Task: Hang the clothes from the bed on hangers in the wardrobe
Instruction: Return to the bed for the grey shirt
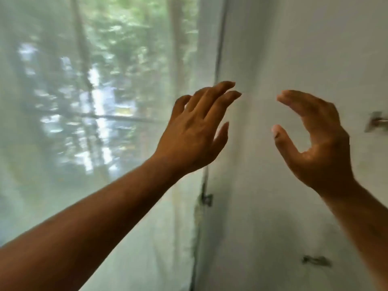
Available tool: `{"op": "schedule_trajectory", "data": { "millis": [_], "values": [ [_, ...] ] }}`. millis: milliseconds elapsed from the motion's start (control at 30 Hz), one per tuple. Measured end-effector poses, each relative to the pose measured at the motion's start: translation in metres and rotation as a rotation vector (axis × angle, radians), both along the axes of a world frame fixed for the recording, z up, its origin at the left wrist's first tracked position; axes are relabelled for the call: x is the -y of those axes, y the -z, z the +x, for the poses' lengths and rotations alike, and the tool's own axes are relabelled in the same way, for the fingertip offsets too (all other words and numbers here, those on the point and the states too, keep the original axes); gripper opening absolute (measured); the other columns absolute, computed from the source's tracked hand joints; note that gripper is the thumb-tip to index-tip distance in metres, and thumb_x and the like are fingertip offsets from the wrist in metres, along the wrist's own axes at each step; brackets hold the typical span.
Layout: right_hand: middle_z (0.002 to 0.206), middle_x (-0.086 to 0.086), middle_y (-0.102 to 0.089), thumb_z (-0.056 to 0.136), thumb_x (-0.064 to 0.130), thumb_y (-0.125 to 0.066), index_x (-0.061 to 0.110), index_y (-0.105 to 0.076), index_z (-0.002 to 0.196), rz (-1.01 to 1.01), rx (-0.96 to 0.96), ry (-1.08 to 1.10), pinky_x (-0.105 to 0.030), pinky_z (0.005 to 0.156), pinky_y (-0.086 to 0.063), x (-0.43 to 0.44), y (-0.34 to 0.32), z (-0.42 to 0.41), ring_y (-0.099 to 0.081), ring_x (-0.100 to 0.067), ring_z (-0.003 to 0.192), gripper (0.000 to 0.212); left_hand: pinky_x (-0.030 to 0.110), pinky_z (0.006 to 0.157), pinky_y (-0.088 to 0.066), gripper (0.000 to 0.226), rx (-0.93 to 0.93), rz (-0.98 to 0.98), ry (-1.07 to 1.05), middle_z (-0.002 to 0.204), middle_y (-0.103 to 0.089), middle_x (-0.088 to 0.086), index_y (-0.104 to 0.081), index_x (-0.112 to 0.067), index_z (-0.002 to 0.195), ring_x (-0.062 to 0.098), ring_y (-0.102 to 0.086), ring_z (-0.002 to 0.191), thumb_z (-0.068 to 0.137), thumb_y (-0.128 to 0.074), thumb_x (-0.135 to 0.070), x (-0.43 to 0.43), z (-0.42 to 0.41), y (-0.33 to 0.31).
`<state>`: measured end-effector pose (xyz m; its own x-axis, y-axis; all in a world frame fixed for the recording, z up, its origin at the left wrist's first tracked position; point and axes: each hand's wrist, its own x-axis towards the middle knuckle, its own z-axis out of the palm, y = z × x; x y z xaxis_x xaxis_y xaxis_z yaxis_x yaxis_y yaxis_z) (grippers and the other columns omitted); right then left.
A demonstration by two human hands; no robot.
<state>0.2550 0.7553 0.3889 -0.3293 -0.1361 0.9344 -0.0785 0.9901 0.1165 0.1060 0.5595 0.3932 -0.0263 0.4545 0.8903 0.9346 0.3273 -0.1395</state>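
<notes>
Both my hands are raised in front of me, a short gap between them. My left hand (197, 131) has its back toward me and its fingers spread, holding nothing. My right hand (317, 143) is curved in a C shape, thumb and fingers apart, with nothing in it. Behind the hands stands a white panel (294, 49), possibly a wardrobe door or a wall; I cannot tell which. No clothes, hangers or bed are in view. The picture is blurred by motion.
A sheer white curtain (84, 101) covers a window on the left, with green trees showing through it. A small metal fitting (375, 121) sits on the white panel at the right edge. Another small bracket (206, 199) is at the curtain's edge, and a dark one (316, 260) lower right.
</notes>
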Motion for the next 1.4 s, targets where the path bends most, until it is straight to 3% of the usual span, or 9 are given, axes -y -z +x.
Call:
{"op": "schedule_trajectory", "data": {
  "millis": [100, 233, 400, 567, 700, 833, 1000, 1233, 1400],
  "values": [
    [0.142, -0.009, -0.056, 0.096, 0.02, -0.064, 0.0, -0.057, 0.136, -0.046, 0.098, -0.243, -0.032, 0.108, -0.041, 0.046, 0.048, -0.054, -0.046, -0.009, 0.131, 0.045, 0.047, 0.102, -0.04, 0.049, 0.056, -0.022, -0.192, 0.156, -0.042, 0.0, -0.05, -0.015, 0.145, 0.021, -0.047, 0.136, 0.097, -0.053, -0.025, 0.072, -0.021, 0.037],
    [0.143, -0.004, -0.056, 0.095, 0.023, -0.065, 0.009, -0.058, 0.138, -0.147, 0.254, -0.542, -0.035, 0.106, -0.045, 0.111, 0.099, -0.114, -0.051, -0.02, 0.13, 0.046, 0.047, 0.102, -0.04, 0.049, 0.165, -0.049, -0.468, 0.155, -0.042, 0.0, -0.051, -0.015, 0.143, 0.021, -0.047, 0.136, 0.096, -0.055, -0.023, 0.163, -0.026, 0.086],
    [0.142, -0.001, -0.056, 0.094, 0.023, -0.065, 0.01, -0.06, 0.137, -0.229, 0.429, -0.879, -0.046, 0.102, -0.05, 0.198, 0.158, -0.159, -0.049, -0.019, 0.134, 0.045, 0.048, 0.1, -0.042, 0.048, 0.314, -0.044, -0.778, 0.153, -0.046, 0.003, -0.055, -0.013, 0.14, 0.023, -0.051, 0.133, 0.094, -0.06, -0.022, 0.256, 0.0, 0.154],
    [0.138, 0.0, -0.059, 0.093, 0.02, -0.066, 0.009, -0.061, 0.135, -0.244, 0.568, -1.144, -0.039, 0.104, -0.049, 0.291, 0.212, -0.166, -0.055, -0.02, 0.128, 0.043, 0.043, 0.105, -0.04, 0.049, 0.519, 0.022, -1.061, 0.155, -0.042, 0.0, -0.052, -0.017, 0.142, 0.018, -0.046, 0.135, 0.095, -0.059, -0.026, 0.321, 0.054, 0.215],
    [0.138, -0.001, -0.06, 0.094, 0.027, -0.063, 0.011, -0.059, 0.137, -0.214, 0.753, -1.291, -0.02, 0.107, -0.04, 0.372, 0.241, -0.15, -0.054, -0.019, 0.126, 0.046, 0.042, 0.106, -0.039, 0.052, 0.667, 0.118, -1.262, 0.156, -0.038, -0.006, -0.044, -0.023, 0.146, 0.012, -0.041, 0.138, 0.096, -0.055, -0.03, 0.369, 0.105, 0.251],
    [0.142, 0.002, -0.057, 0.092, 0.037, -0.063, 0.02, -0.054, 0.141, -0.119, 0.954, -1.358, -0.028, 0.107, -0.044, 0.456, 0.264, -0.123, -0.05, -0.015, 0.131, 0.053, 0.039, 0.104, -0.041, 0.056, 0.738, 0.166, -1.417, 0.155, -0.038, -0.007, -0.041, -0.025, 0.147, 0.011, -0.041, 0.137, 0.094, -0.056, -0.03, 0.433, 0.159, 0.279],
    [0.146, 0.013, -0.049, 0.095, 0.039, -0.066, 0.032, -0.046, 0.147, 0.084, 1.111, -1.385, -0.01, 0.106, -0.021, 0.56, 0.286, -0.089, -0.033, 0.007, 0.131, 0.056, 0.037, 0.101, -0.042, 0.053, 0.834, 0.252, -1.554, 0.154, -0.039, -0.009, -0.044, -0.026, 0.145, 0.01, -0.042, 0.136, 0.092, -0.052, -0.033, 0.534, 0.214, 0.322],
    [0.15, 0.013, -0.045, 0.097, 0.043, -0.062, 0.035, -0.042, 0.15, 0.208, 1.264, -1.395, -0.02, 0.111, -0.023, 0.7, 0.321, -0.043, -0.032, 0.002, 0.136, 0.057, 0.042, 0.099, -0.045, 0.052, 1.064, 0.357, -1.688, 0.152, -0.042, -0.008, -0.046, -0.027, 0.142, 0.012, -0.042, 0.136, 0.091, -0.049, -0.038, 0.654, 0.299, 0.392],
    [0.151, 0.011, -0.045, 0.098, 0.041, -0.061, 0.035, -0.042, 0.15, 0.26, 1.334, -1.441, -0.022, 0.114, -0.027, 0.778, 0.339, -0.013, -0.034, 0.001, 0.136, 0.056, 0.043, 0.101, -0.045, 0.05, 1.088, 0.425, -1.744, 0.149, -0.046, -0.006, -0.05, -0.025, 0.14, 0.012, -0.045, 0.134, 0.092, -0.056, -0.034, 0.712, 0.349, 0.407]
  ]
}}
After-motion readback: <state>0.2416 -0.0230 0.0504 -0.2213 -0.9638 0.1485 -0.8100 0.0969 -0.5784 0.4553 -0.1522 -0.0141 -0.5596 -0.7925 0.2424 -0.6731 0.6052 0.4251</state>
